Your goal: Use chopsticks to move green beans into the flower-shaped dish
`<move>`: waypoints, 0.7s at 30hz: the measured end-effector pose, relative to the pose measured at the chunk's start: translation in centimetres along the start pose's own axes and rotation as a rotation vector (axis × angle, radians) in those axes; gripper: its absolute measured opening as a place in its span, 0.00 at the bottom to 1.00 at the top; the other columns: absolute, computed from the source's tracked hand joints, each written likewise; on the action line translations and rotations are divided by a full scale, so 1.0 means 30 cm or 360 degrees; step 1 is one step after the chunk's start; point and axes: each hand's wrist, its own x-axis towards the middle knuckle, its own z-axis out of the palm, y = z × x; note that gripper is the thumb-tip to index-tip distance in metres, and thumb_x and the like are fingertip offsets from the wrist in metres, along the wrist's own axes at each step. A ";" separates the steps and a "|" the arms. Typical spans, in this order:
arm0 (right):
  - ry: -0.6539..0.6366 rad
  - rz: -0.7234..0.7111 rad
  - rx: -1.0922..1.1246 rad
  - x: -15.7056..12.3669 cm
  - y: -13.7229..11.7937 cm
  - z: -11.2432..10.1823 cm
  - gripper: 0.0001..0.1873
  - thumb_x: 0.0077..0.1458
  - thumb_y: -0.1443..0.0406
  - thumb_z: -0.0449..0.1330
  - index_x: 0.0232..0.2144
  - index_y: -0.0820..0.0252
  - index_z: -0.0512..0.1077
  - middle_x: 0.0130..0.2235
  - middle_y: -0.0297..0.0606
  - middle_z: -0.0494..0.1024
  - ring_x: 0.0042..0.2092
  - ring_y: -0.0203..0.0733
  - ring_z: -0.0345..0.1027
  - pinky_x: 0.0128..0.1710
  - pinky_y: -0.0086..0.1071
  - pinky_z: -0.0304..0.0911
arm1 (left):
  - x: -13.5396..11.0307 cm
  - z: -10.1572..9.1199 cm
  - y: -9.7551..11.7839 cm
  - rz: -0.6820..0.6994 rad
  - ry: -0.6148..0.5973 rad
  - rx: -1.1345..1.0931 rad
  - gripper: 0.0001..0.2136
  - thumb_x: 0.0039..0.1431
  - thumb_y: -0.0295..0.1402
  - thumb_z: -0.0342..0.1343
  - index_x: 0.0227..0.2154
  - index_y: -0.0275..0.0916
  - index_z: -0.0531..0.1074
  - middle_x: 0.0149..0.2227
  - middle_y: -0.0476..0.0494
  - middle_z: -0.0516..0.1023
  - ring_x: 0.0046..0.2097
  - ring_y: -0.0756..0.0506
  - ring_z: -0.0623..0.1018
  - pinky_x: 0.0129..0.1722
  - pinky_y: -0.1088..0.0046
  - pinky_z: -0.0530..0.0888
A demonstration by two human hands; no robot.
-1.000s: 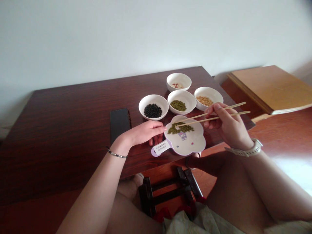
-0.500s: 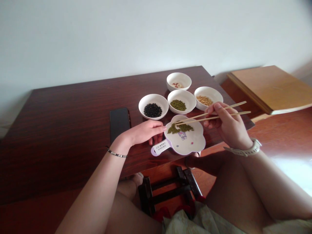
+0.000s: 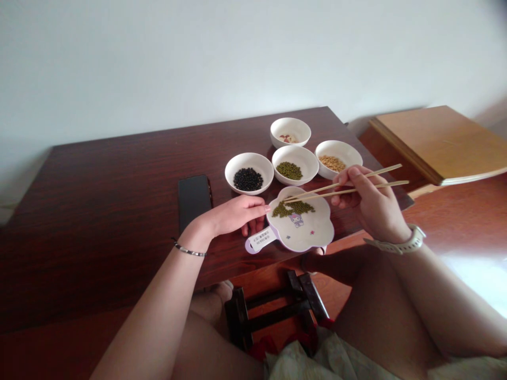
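My right hand [image 3: 370, 203] is closed around a pair of wooden chopsticks [image 3: 328, 194], whose tips reach down among green mung beans [image 3: 300, 208]. The beans lie in the far half of a white and lilac flower-shaped dish [image 3: 312, 230] with a short labelled handle and a cartoon print. With its thumb on the dish's left rim, my left hand [image 3: 241, 214] grips the edge; its other fingers are partly hidden below. Just beyond stands a white bowl of mung beans [image 3: 289, 170]. A bowl of black beans [image 3: 248, 179] is left of it, and a bowl of yellowish beans [image 3: 331, 163] is right.
Farthest back is a white bowl [image 3: 290, 129] with some reddish and pale pieces. A dark phone [image 3: 194, 200] lies left of the bowls on the dark wooden table [image 3: 119, 200]. A light wooden board or low table [image 3: 443, 142] stands at right. A dark stool [image 3: 273, 314] is below.
The chopsticks' tips have shifted very slightly among the mung beans. Both hands and the dish are otherwise in nearly the same place.
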 end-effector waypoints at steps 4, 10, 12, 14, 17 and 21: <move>0.0016 -0.0003 0.0029 0.000 -0.002 -0.003 0.26 0.74 0.42 0.84 0.34 0.51 0.85 0.37 0.38 0.85 0.28 0.37 0.77 0.23 0.30 0.77 | 0.000 -0.001 -0.001 0.0003 0.0000 -0.0010 0.20 0.89 0.50 0.65 0.43 0.40 0.78 0.39 0.45 0.85 0.40 0.45 0.83 0.37 0.68 0.79; -0.0027 0.0050 0.0044 0.002 0.006 -0.007 0.25 0.74 0.43 0.83 0.35 0.52 0.87 0.36 0.38 0.83 0.28 0.38 0.77 0.23 0.30 0.77 | 0.009 -0.006 -0.014 0.0019 -0.0003 -0.0025 0.23 0.85 0.56 0.69 0.41 0.42 0.79 0.39 0.44 0.85 0.39 0.43 0.83 0.36 0.67 0.80; -0.0043 0.0046 0.0046 0.003 0.008 -0.006 0.26 0.74 0.42 0.83 0.35 0.52 0.86 0.35 0.37 0.82 0.29 0.37 0.77 0.24 0.29 0.77 | 0.009 -0.004 -0.015 0.0019 0.0010 -0.0023 0.22 0.86 0.56 0.68 0.40 0.43 0.79 0.39 0.44 0.85 0.40 0.43 0.83 0.36 0.67 0.80; -0.0049 0.0040 0.0035 0.003 0.008 -0.004 0.27 0.73 0.40 0.84 0.35 0.52 0.86 0.35 0.37 0.82 0.29 0.37 0.77 0.25 0.28 0.77 | 0.006 -0.002 -0.013 0.0019 0.0018 -0.0021 0.21 0.88 0.53 0.66 0.41 0.41 0.79 0.39 0.44 0.85 0.40 0.44 0.83 0.37 0.67 0.80; -0.0048 0.0025 0.0016 0.001 0.005 0.000 0.28 0.73 0.40 0.84 0.34 0.51 0.85 0.34 0.36 0.82 0.28 0.38 0.76 0.24 0.29 0.78 | 0.002 -0.001 -0.010 0.0020 0.0008 -0.0021 0.21 0.89 0.52 0.65 0.41 0.40 0.78 0.39 0.44 0.85 0.40 0.45 0.82 0.37 0.68 0.79; -0.0024 0.0030 0.0028 -0.001 0.000 0.001 0.26 0.74 0.42 0.83 0.34 0.51 0.84 0.36 0.37 0.83 0.28 0.38 0.77 0.24 0.30 0.78 | 0.003 -0.004 -0.009 0.0016 -0.0009 -0.0022 0.22 0.88 0.54 0.66 0.42 0.40 0.78 0.40 0.45 0.85 0.40 0.45 0.83 0.38 0.68 0.80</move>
